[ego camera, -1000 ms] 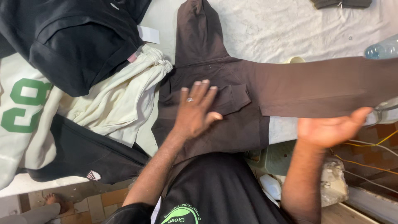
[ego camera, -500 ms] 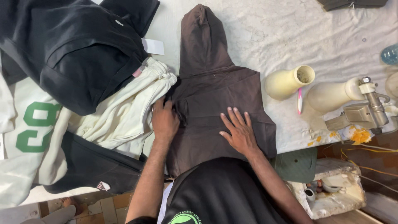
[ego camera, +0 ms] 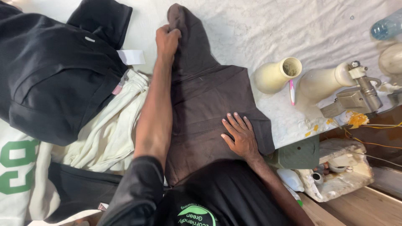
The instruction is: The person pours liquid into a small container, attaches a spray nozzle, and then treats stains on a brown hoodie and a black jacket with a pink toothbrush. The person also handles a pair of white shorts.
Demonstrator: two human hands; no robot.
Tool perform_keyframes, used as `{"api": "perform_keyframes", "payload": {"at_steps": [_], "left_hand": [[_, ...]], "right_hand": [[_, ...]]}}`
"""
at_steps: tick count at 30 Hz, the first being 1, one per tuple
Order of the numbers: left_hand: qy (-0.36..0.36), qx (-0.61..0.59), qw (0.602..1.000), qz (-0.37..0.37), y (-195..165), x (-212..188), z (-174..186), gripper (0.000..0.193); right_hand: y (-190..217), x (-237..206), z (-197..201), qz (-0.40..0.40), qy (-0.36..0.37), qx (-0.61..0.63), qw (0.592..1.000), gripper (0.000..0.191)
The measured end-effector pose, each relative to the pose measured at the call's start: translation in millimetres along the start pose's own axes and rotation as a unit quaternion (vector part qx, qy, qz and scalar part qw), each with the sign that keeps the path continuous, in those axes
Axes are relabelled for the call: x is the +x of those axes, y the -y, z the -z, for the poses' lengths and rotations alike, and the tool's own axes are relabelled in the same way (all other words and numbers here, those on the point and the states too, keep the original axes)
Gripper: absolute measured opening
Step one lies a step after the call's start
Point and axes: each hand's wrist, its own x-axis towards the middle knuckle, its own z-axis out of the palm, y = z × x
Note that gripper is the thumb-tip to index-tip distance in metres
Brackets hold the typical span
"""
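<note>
**Hands on a folded brown hoodie at the tabletop edge**

Tabletop (ego camera: 335,25), covered in a white crinkled sheet, carries everything shown; below its right edge are a wooden floor and a cluttered shelf with a green box. The largest item is a black garment (ego camera: 54,79) heaped at the left, with a cream garment (ego camera: 113,134) beneath it and a white one with green numerals at the far left. The brown hoodie (ego camera: 209,104) lies lengthwise in the middle, sleeves folded in, hood pointing away from the person. The left hand (ego camera: 167,39) is clenched on the hood's edge near its tip. The right hand (ego camera: 238,136) lies flat and released, fingers spread, pressing the body of the hoodie near its right edge. Smaller objects stand just right of the hoodie: two cream vases (ego camera: 276,75) lying on their sides, a metal tool (ego camera: 356,94), a pink-handled toothbrush (ego camera: 291,91) and a plastic bottle (ego camera: 387,25). Risk, as a judgement: drawing the hood over unevenly could undo the folded sleeves, and cloth dragged rightward could nudge the nearest vase.
</note>
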Motion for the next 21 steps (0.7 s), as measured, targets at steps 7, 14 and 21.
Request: {"api": "perform_keyframes", "payload": {"at_steps": [7, 14, 21], "left_hand": [[0.153, 0.376, 0.870, -0.280, 30.1, -192.9, 50.1, 0.029], [0.059, 0.338, 0.912, -0.222, 74.3, -335.2, 28.4, 0.046], [-0.021, 0.338, 0.918, -0.205, 107.9, -382.7, 30.8, 0.046]], "right_hand": [[-18.3, -12.1, -6.0, -0.010, 0.016, 0.003, 1.000, 0.053], [-1.9, -25.2, -7.5, 0.001, 0.024, -0.005, 1.000, 0.053], [-4.9, -83.6, 33.7, 0.005, -0.043, 0.130, 0.991, 0.039]]}}
